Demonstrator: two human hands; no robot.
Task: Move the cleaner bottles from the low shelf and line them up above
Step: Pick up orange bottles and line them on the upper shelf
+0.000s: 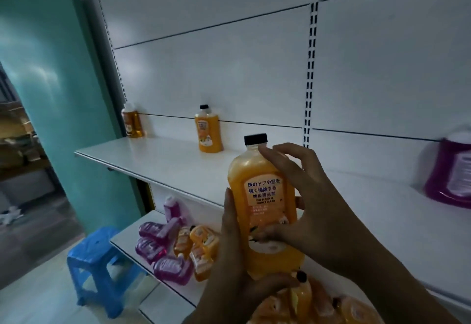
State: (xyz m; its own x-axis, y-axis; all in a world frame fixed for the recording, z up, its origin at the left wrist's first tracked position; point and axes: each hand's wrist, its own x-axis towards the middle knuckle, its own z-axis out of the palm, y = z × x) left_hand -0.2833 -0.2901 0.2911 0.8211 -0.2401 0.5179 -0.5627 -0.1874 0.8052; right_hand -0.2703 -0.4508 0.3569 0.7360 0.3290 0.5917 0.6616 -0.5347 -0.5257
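Upper shelf (163,160): white board, behind and above the fingers. It carries two orange bottles and one purple bottle.

Low shelf (132,242): white board, below and left of the fingers. It carries a loose heap of bottles lying on their sides.

Blue stool (102,267): one, on the floor far left of the fingers, well apart from the work.

Held orange cleaner bottle (265,211): one, upright, black cap, printed label facing the camera, in front of the upper shelf's edge.
- Left hand (237,267): fingers wrapped around the lower body from the left, thumb across the base.
- Right hand (318,211): fingers spread and curled against the right flank, one fingertip near the shoulder under the cap.
- Handling, judged: full of liquid, so fairly heavy. The plastic wall is probably smooth and slightly yielding. Best held around the flat mid-body or supported under the base, not by the cap.

Purple bottle on upper shelf (451,170): one, far right of the fingers, blurred.

Orange bottles standing on upper shelf: two, behind and left of the fingers. One is mid-shelf (207,130), one at the far left end (132,121), well apart from each other.

Purple bottles in heap (158,244): about five, lower left of the fingers.

Orange bottles in heap (198,247): about three beside the purple ones. More lie directly beneath the fingers (318,303), partly hidden, so the count is uncertain.
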